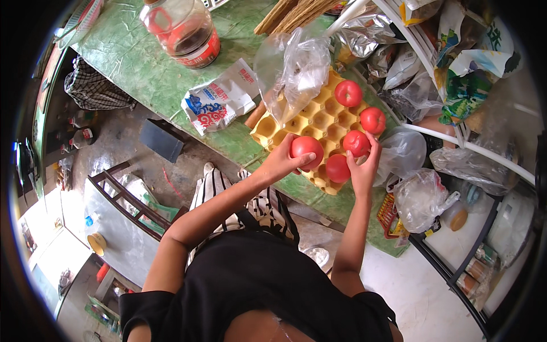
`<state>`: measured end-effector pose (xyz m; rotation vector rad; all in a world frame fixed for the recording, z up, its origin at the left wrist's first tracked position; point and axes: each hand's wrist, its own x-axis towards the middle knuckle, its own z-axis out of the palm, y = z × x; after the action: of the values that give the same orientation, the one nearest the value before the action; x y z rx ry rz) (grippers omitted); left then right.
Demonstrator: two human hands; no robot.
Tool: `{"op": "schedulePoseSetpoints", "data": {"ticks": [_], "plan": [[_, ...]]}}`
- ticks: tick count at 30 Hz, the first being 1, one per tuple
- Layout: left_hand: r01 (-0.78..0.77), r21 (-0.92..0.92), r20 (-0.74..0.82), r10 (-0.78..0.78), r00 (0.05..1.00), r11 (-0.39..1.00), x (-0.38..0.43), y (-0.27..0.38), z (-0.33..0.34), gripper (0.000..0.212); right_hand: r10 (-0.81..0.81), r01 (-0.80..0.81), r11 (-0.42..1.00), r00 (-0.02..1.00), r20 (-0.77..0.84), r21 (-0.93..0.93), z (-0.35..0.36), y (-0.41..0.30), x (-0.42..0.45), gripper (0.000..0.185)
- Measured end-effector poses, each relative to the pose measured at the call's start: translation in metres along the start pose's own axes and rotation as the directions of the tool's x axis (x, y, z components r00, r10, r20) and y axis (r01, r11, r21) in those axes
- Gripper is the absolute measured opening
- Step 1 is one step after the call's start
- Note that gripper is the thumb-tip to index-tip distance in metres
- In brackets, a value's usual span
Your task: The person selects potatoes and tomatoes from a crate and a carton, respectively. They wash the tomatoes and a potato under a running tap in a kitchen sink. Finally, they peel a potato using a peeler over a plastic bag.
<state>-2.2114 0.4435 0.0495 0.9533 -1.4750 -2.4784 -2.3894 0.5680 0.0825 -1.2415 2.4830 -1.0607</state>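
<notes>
My left hand [285,159] grips a large red tomato [306,150], thumb across its near side, at the left part of a yellow egg tray [331,107]. The fingers of my right hand [364,163] rest around a smaller tomato [356,142] with a wrinkled skin; whether it is lifted off the tray I cannot tell. Just below it, another tomato [338,168] sits on the tray beside my right thumb. Two more tomatoes, one upper [348,93] and one lower [372,120], lie along the tray's right edge. A clear plastic bag [295,72] covers the tray's far left corner.
The tray lies on a green-covered table [141,55]. On it are a white printed packet [222,97] and a large glass jar [183,34] with dark contents. To the right, a white rack [483,158] stands among plastic bags. A dark box [161,140] is below the table edge.
</notes>
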Motion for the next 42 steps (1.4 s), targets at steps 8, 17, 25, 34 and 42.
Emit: {"op": "schedulePoseSetpoints", "data": {"ticks": [8,17,25,34,42], "plan": [[-0.054,0.418,-0.074,0.093,0.993,0.907,0.021,0.015,0.003,0.067,0.176,-0.163,0.857,0.984,0.018,0.488,0.0,-0.005,-0.007,0.06],[-0.043,0.897,-0.079,0.254,0.964,0.44,0.022,0.032,0.016,0.062,0.25,-0.213,0.662,0.967,0.056,0.719,-0.011,-0.023,-0.016,0.061],[-0.135,0.938,-0.025,0.451,0.892,0.32,-0.001,0.041,0.01,0.058,0.238,-0.252,0.665,0.964,0.121,0.703,-0.015,-0.044,-0.019,0.06],[0.198,-0.654,0.31,0.02,0.95,0.73,-0.046,0.036,0.015,0.055,-0.363,0.288,0.917,0.89,0.277,0.276,-0.009,-0.078,-0.015,0.052],[0.247,-0.59,0.327,-0.053,0.944,0.768,-0.061,0.02,-0.011,0.049,-0.005,0.048,0.858,0.996,0.086,-0.511,-0.011,0.022,0.072,0.066]]}}
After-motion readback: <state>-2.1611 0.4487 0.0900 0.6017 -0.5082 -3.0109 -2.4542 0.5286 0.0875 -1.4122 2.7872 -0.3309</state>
